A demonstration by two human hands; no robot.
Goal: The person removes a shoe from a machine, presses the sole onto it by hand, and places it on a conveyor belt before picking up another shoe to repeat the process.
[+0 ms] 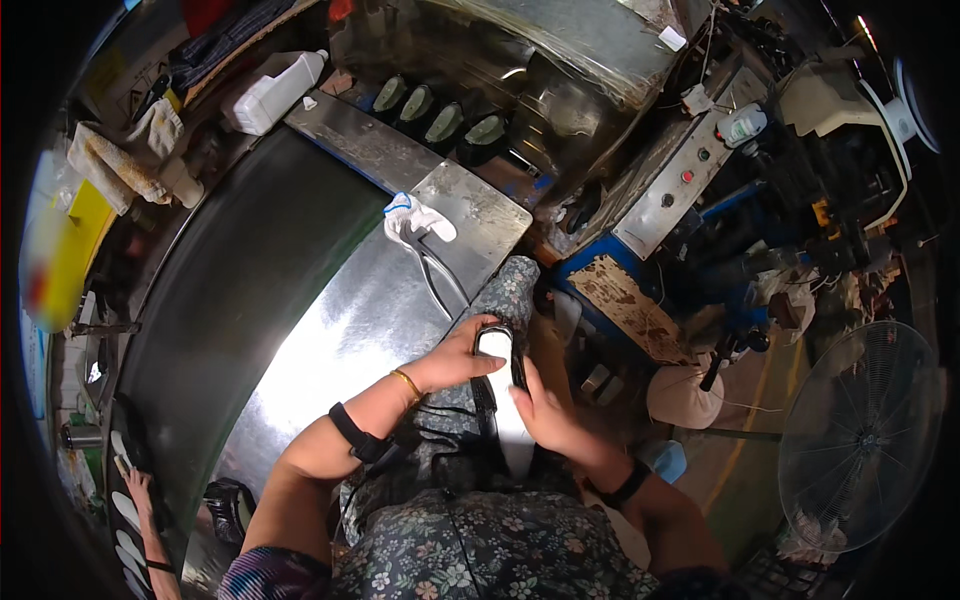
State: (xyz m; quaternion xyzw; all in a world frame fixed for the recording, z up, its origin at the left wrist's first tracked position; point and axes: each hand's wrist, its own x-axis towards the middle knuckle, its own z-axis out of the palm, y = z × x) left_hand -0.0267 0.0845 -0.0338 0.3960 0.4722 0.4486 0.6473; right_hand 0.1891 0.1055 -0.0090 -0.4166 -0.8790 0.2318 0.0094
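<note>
White-soled black shoe [497, 388] | sole up | left hand [455, 362]: fingers clasp far end, presumably steadying | right hand [548, 414]: fingers touch side, grip unclear

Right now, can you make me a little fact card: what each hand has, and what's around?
Left hand: holds a black-and-white shoe piece, thumb on its white face
Right hand: against the piece's right side; hard to tell if it grips
Under the hands: flowered apron
On the metal table: pliers and white cloth
Far left: another person's hand
Far right: round fan
</note>
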